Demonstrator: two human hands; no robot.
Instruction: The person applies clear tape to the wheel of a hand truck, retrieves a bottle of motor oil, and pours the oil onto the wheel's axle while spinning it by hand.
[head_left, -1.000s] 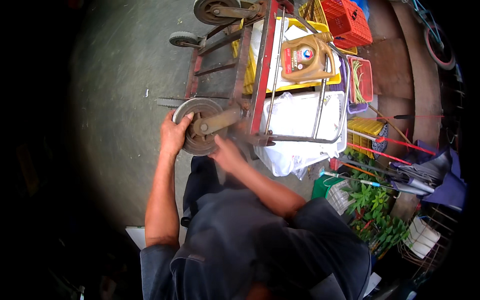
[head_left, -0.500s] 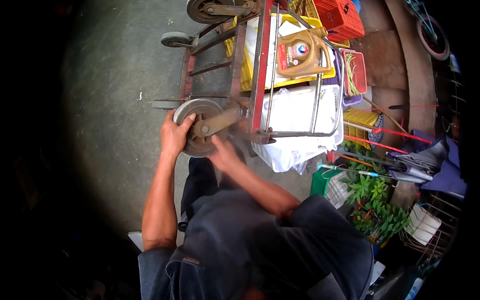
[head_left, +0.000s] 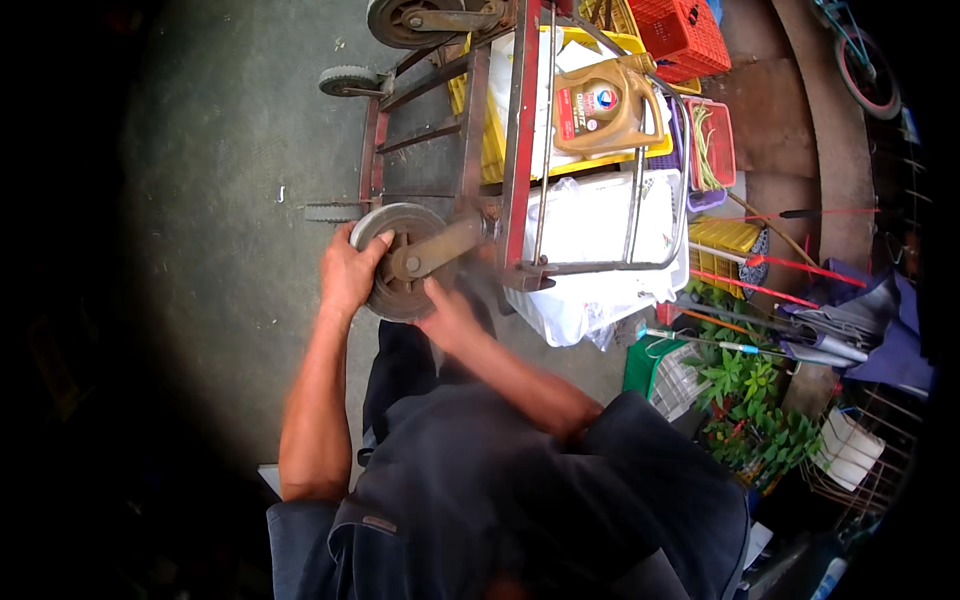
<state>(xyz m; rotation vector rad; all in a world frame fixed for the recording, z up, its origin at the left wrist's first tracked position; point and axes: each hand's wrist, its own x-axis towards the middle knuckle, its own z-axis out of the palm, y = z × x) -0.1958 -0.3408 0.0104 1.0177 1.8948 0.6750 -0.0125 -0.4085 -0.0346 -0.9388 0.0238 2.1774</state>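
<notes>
A large caster wheel (head_left: 397, 297) with a grey tyre sits at the near end of a tipped-up, rusty red cart frame (head_left: 519, 150). Its metal fork (head_left: 447, 247) runs from the hub to the frame. My left hand (head_left: 351, 268) grips the wheel's left side, the thumb laid over the rim towards the spokes. On the lower right, my right hand (head_left: 449, 317) holds the same wheel, its thumb against the face and the other fingers hidden behind. Another big caster (head_left: 405, 22) and smaller wheels (head_left: 350, 80) stick out from the frame farther off.
Behind the frame's bars stand a gold oil jug (head_left: 605, 108) on a yellow crate (head_left: 493, 150) and a white plastic-lined bin (head_left: 585, 225). To the right are a red crate (head_left: 684, 42), red-handled poles (head_left: 790, 265), a folded purple umbrella (head_left: 880, 320) and a leafy plant (head_left: 745, 385). Concrete floor (head_left: 230, 200) spreads left.
The wheel and both hands sit very slightly lower in the picture. My grip on the wheel looks the same.
</notes>
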